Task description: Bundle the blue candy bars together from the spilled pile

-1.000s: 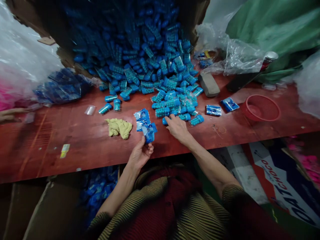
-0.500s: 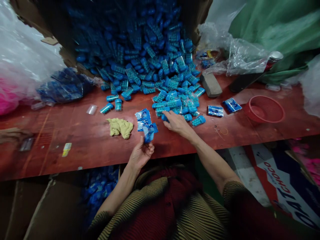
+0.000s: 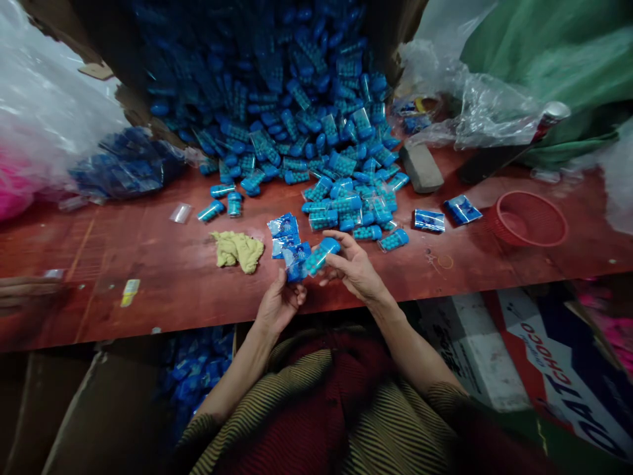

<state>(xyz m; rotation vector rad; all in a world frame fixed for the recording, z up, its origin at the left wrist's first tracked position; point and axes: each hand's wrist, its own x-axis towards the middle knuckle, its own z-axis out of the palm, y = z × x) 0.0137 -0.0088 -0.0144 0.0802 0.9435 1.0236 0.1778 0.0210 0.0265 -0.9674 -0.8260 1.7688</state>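
Note:
My left hand [image 3: 280, 300] pinches a blue printed packet [image 3: 295, 262] near the table's front edge. Between the thumb and fingers of my right hand [image 3: 357, 267] is a small clear bottle of blue balls [image 3: 320, 256], its blue cap up and to the right. The bottle's lower end is close beside the packet; whether they touch I cannot tell. Just behind my left hand lie more blue packets [image 3: 283, 227]. Beyond my right hand, a heap of similar bottles [image 3: 341, 204] spreads out of a dark, open cardboard box.
A yellow cloth [image 3: 237, 251] lies left of the packets. Rightward are a grey block [image 3: 422, 169], two blue packs [image 3: 429, 221], a red basket [image 3: 530, 219] and a dark cylinder [image 3: 494, 160]. Another person's hand [image 3: 27, 292] rests at the left edge.
My right hand has taken a bottle from the near edge of the heap and brought it toward the packet. My left hand stays almost still. The other person's hand at left has shifted.

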